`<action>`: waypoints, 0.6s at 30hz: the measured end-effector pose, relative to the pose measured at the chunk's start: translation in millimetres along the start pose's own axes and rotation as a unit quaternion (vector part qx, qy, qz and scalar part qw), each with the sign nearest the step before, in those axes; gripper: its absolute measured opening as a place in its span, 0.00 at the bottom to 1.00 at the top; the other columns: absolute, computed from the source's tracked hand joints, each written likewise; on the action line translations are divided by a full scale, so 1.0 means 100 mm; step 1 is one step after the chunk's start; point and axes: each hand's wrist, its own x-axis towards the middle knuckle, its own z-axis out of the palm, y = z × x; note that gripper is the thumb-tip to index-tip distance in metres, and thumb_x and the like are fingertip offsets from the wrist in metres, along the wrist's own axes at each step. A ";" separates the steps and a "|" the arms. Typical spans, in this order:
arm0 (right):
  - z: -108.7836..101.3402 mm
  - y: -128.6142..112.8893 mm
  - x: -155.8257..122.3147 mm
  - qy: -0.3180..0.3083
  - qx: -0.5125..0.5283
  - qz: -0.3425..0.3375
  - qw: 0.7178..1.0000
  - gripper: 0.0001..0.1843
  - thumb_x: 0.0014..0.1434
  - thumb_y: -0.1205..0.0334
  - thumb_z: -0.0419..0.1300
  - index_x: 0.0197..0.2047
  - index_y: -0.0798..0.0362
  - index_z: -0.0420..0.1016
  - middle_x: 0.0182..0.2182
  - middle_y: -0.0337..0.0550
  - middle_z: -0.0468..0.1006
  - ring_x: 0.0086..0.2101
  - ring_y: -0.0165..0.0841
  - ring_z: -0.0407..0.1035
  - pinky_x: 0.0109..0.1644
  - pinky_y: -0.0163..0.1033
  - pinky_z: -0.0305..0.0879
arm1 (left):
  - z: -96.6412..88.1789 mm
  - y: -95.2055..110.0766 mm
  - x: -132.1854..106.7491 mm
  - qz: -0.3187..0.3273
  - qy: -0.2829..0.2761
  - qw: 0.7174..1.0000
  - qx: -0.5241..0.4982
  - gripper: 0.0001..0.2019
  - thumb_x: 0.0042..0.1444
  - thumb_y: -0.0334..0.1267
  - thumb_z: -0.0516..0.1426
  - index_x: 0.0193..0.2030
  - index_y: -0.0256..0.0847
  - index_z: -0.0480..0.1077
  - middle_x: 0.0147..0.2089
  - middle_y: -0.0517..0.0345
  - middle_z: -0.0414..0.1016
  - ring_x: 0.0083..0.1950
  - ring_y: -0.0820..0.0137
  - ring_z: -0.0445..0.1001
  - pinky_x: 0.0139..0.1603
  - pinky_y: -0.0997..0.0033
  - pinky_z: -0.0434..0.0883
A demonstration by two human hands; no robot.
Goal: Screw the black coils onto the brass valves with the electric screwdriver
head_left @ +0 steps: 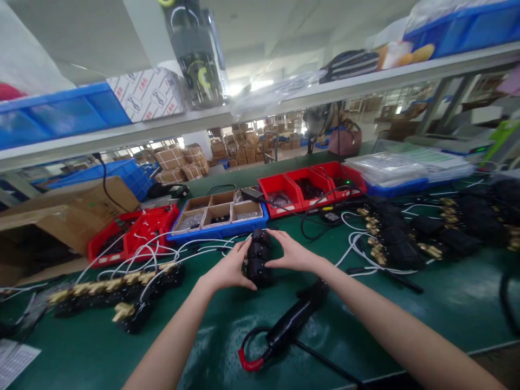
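A short row of black blocks [259, 255] stands on the green table in front of me. My left hand [231, 269] lies against its left side, thumb toward me and fingers at the far end. From the right, my right hand [290, 253] presses its thumb and fingertips to the same row. Both hands frame it with thumb and fingers spread apart. Nearer to me lies a black electric screwdriver [294, 319] with a red-wrapped hanging loop, partly under my right forearm. To the left are rows of black units with brass fittings [117, 284] and white cables.
More brass-fitted black units [390, 233] sit at the right. Behind the hands stand a blue tray [219, 234] of compartments with small parts and red bins [280, 206]. Another red bin [134, 238] and a cardboard box [52, 233] are at left. A shelf [252, 108] crosses above.
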 end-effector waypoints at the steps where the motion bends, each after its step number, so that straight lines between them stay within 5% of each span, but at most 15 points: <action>1: -0.04 0.01 0.04 -0.002 -0.008 0.025 1.000 0.31 0.68 0.52 0.61 0.67 0.56 0.59 0.60 0.54 0.62 0.54 0.41 0.66 0.57 0.50 0.70 | -0.02 -0.04 0.02 -0.001 -0.001 1.000 0.016 0.70 0.32 0.47 0.75 0.76 0.43 0.35 0.77 0.36 0.37 0.77 0.43 0.39 0.74 0.43 0.48; 4: -0.23 0.06 0.04 0.002 -0.050 0.116 0.992 0.21 0.70 0.52 0.59 0.57 0.59 0.68 0.49 0.49 0.71 0.44 0.33 0.70 0.50 0.42 0.73 | -0.04 -0.14 0.11 0.016 -0.025 0.999 0.019 0.72 0.32 0.50 0.75 0.76 0.43 0.30 0.78 0.37 0.26 0.78 0.45 0.30 0.75 0.43 0.43; 7: -0.48 0.16 -0.09 0.027 -0.120 0.227 0.966 0.19 0.72 0.50 0.55 0.49 0.60 0.72 0.40 0.46 0.73 0.40 0.31 0.70 0.48 0.41 0.73 | 0.01 -0.15 0.20 0.050 -0.045 0.998 -0.011 0.73 0.34 0.55 0.73 0.76 0.41 0.28 0.78 0.38 0.25 0.78 0.49 0.30 0.76 0.47 0.41; 10: -0.66 0.30 -0.21 0.028 -0.188 0.314 0.930 0.23 0.70 0.48 0.57 0.55 0.60 0.69 0.43 0.47 0.72 0.42 0.33 0.71 0.49 0.43 0.73 | 0.10 -0.08 0.29 0.076 -0.037 0.996 -0.015 0.71 0.35 0.59 0.72 0.76 0.41 0.31 0.78 0.39 0.28 0.78 0.49 0.32 0.76 0.46 0.41; 14: -0.69 0.54 -0.19 -0.017 -0.255 0.338 0.906 0.23 0.69 0.53 0.60 0.60 0.59 0.66 0.49 0.50 0.70 0.46 0.36 0.70 0.52 0.47 0.72 | 0.18 0.06 0.44 0.079 -0.032 0.996 -0.003 0.72 0.33 0.61 0.72 0.76 0.43 0.31 0.78 0.39 0.28 0.78 0.45 0.31 0.75 0.41 0.40; 18: -0.66 0.76 -0.07 -0.043 -0.283 0.325 0.901 0.20 0.70 0.54 0.59 0.57 0.60 0.68 0.47 0.49 0.71 0.46 0.35 0.70 0.52 0.45 0.72 | 0.24 0.22 0.61 0.094 -0.051 0.994 0.020 0.70 0.34 0.50 0.74 0.76 0.41 0.33 0.78 0.35 0.33 0.78 0.45 0.33 0.75 0.38 0.36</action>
